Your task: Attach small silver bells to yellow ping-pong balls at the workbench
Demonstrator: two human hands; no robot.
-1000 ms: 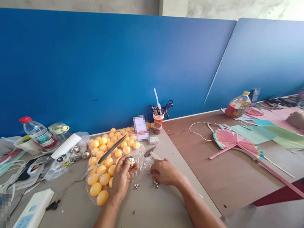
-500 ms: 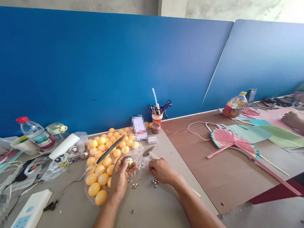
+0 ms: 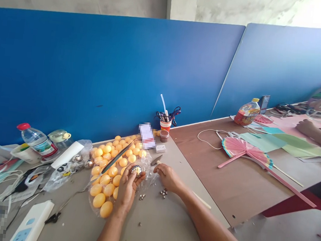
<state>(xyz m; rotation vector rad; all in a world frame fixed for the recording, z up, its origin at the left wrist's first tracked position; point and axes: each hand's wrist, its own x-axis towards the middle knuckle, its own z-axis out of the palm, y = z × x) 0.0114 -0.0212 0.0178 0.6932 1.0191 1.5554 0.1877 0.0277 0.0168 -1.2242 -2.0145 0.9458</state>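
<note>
My left hand (image 3: 128,189) is closed round a small ball (image 3: 136,170) covered with shiny silver studs, held up just over the bag of orange balls (image 3: 108,172). My right hand (image 3: 169,177) rests knuckles up on the grey table with its fingers curled, close to a small hammer (image 3: 157,160). What its fingers hold, if anything, is hidden. A few loose silver studs (image 3: 164,192) lie beside its wrist, and more studs (image 3: 142,197) lie between my two hands.
A red cup of pens and scissors (image 3: 166,124) stands by the blue partition. Bottles (image 3: 39,141), face masks and a power strip (image 3: 30,223) crowd the left. On the brown table right lie a pink paper fan (image 3: 245,148) and coloured sheets; another person's hand (image 3: 307,127) works there.
My right hand has slid a little away from me, toward the hammer. My left hand keeps the studded ball in much the same place.
</note>
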